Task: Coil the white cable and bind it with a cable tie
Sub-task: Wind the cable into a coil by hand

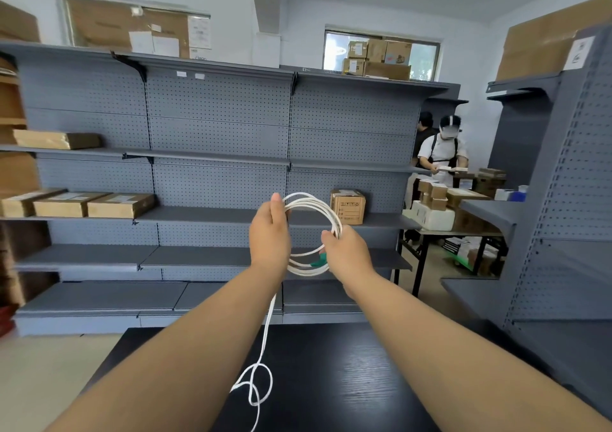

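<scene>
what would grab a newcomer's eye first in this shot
The white cable, wound in loops, is held up mid-frame between the left hand and right hand, its loose tail dropping to the black table below. Behind stand grey pegboard shelves holding a few cardboard boxes.

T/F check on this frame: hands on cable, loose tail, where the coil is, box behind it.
1. The left hand and right hand both grip the white cable. True.
2. The whole cable is coiled, with no loose end. False: a tail hangs down and lies looped on the black table.
3. The coil rests on the table. False: it is held up in the air.
4. A cardboard box stands on the shelf behind the coil. True.
</scene>
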